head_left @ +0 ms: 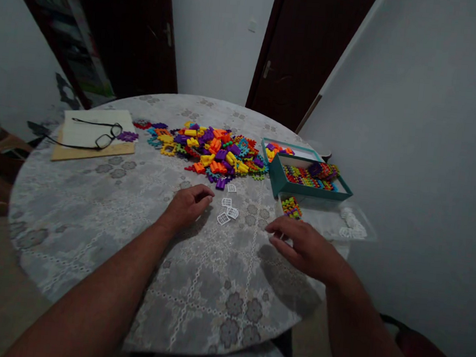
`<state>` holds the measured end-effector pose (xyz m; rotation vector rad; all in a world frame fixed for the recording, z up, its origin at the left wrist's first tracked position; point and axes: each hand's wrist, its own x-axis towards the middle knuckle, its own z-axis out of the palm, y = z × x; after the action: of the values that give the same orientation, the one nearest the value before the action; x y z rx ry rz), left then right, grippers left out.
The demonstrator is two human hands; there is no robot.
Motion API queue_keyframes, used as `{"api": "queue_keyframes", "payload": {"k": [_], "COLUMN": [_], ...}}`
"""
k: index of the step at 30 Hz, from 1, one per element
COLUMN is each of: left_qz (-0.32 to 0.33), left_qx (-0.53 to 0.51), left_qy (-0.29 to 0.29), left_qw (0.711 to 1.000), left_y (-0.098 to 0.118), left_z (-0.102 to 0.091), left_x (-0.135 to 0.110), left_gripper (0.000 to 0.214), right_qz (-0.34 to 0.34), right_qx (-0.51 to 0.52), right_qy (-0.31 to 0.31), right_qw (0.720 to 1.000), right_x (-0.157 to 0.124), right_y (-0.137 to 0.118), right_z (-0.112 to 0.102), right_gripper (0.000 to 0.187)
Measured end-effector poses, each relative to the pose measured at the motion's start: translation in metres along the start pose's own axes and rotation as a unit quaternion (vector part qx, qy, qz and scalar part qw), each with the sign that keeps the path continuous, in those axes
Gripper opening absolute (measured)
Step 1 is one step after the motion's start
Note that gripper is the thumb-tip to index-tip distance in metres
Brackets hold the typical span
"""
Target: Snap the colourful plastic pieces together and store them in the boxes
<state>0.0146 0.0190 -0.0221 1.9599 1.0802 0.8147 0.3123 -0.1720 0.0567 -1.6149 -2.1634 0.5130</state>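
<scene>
Head view: white pieces (pixel 232 213) (latticed) beside left hand (pixel 186 204)

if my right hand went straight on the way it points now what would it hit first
Probably the white lattice pieces lying on the tablecloth. The right hand seems raised above it, so it might pass over them; depth is unclear here.
</scene>
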Motion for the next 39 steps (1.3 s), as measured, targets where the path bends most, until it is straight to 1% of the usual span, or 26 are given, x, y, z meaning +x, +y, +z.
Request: {"api": "queue_keyframes", "payload": {"k": [2,3,5,6,9,12,15,17,19,23,25,28,31,33,36,39], "left_qz": [0.001,0.0,0.001,0.003,0.011,0.02,0.022,0.022,0.019,0.021,0.049,0.115,0.146,0.148,0.152,0.156], "left_qx": [0.006,0.008,0.011,0.011,0.007,0.004,0.01,0.016,0.02,0.019,0.037,0.106,0.183,0.213,0.227,0.226], "left_qy": [-0.003,-0.004,-0.004,-0.004,-0.01,-0.014,-0.012,-0.014,-0.017,-0.034,-0.065,-0.11,-0.127,-0.134,-0.135,-0.126], "left_qw": [1.0,1.0,1.0,1.0,1.0,1.0,1.0,1.0,0.999,0.999,0.996,0.982,0.964,0.956,0.952,0.953], "left_y": [0.002,0.002,0.001,0.0,-0.001,-0.001,0.0,0.0,-0.001,-0.004,-0.004,-0.003,0.0,0.0,-0.001,-0.002], "left_z": [0.0,0.0,0.0,0.001,0.001,0.001,0.001,0.001,0.002,0.004,0.006,0.011,0.017,0.02,0.022,0.022], "left_x": [-0.001,-0.001,-0.001,-0.001,0.0,-0.001,-0.001,-0.001,-0.001,-0.002,-0.004,-0.008,-0.012,-0.013,-0.012,-0.012], "left_gripper": [0.023,0.023,0.024,0.024,0.023,0.022,0.02,0.019,0.018,0.018,0.021,0.032,0.039,0.036,0.028,0.024], "right_qz": [0.009,0.011,0.004,-0.002,0.003,0.05,0.088,0.086,0.077,0.083,0.079,0.062,0.055,0.056,0.065,0.096], "right_qx": [0.013,0.011,-0.009,-0.027,-0.093,-0.141,-0.145,-0.136,-0.121,-0.07,-0.041,-0.01,0.008,0.015,0.024,0.018], "right_qy": [-0.066,-0.088,-0.108,-0.106,-0.066,-0.005,0.041,0.055,0.064,0.082,0.083,0.087,0.08,0.067,0.057,0.055], "right_qw": [0.998,0.996,0.994,0.994,0.993,0.989,0.985,0.985,0.988,0.991,0.993,0.994,0.995,0.996,0.996,0.994], "right_x": [0.012,0.019,0.037,0.047,0.079,0.102,0.109,0.108,0.106,0.105,0.106,0.107,0.106,0.105,0.106,0.107], "right_y": [-0.01,-0.014,-0.019,-0.021,-0.024,-0.02,-0.011,-0.005,0.001,0.01,0.015,0.023,0.028,0.028,0.026,0.024], "right_z": [0.008,0.012,0.021,0.026,0.043,0.067,0.09,0.102,0.108,0.111,0.11,0.108,0.104,0.101,0.098,0.098], "right_gripper": [0.024,0.027,0.028,0.028,0.024,0.023,0.027,0.025,0.022,0.022,0.022,0.019,0.019,0.02,0.026,0.027]}}
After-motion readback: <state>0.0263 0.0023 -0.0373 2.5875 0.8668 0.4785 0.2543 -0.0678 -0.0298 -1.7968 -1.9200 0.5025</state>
